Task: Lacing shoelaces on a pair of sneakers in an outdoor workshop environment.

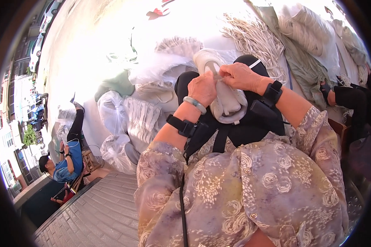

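Observation:
A white sneaker rests on my lap between my knees, its toe pointing away from me and its opening toward me. Over the lacing area both hands meet, fingertips close together. My left hand is closed in a pinch at the left side of the tongue. From the right, my right hand pinches just beside it, with thumb and forefinger pressed together. What lies between the fingertips, perhaps a thin lace, is too small to tell. A large bundle of off-white shoelaces lies just beyond my right knee.
Clear plastic bags and stacked pale shoe parts lie to my left. More plastic-wrapped bundles and a grey-green cloth are at the far right. A person in blue sits at left; another person's dark-clothed leg shows at right.

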{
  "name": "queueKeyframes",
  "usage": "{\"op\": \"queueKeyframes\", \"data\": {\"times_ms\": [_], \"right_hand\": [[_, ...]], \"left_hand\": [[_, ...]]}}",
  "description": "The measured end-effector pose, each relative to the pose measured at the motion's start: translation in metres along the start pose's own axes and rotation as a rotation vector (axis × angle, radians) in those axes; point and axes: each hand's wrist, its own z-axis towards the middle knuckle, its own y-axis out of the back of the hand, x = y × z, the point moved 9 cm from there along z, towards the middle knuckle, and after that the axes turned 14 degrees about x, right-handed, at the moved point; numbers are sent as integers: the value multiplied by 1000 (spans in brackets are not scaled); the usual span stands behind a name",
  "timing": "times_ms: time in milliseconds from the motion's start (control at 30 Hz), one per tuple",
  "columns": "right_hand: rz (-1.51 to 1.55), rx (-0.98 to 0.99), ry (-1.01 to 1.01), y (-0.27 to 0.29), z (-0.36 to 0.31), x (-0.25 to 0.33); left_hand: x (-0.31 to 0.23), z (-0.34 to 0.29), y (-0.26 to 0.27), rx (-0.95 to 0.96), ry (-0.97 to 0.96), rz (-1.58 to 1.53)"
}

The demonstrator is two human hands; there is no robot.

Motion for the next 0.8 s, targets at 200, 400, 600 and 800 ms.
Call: {"op": "queueKeyframes", "data": {"times_ms": [200, 400, 600, 800], "right_hand": [[-263, -92, 38, 21, -29, -15], [-336, -262, 164, 21, -44, -13], [-253, -351, 233, 29, -48, -7], [-501, -301, 181, 32, -57, -4]], "left_hand": [[102, -74, 36, -200, 128, -44], [265, -189, 22, -133, 554, 11], [107, -117, 21, -168, 131, 146], [10, -50, 1, -135, -141, 89]]}}
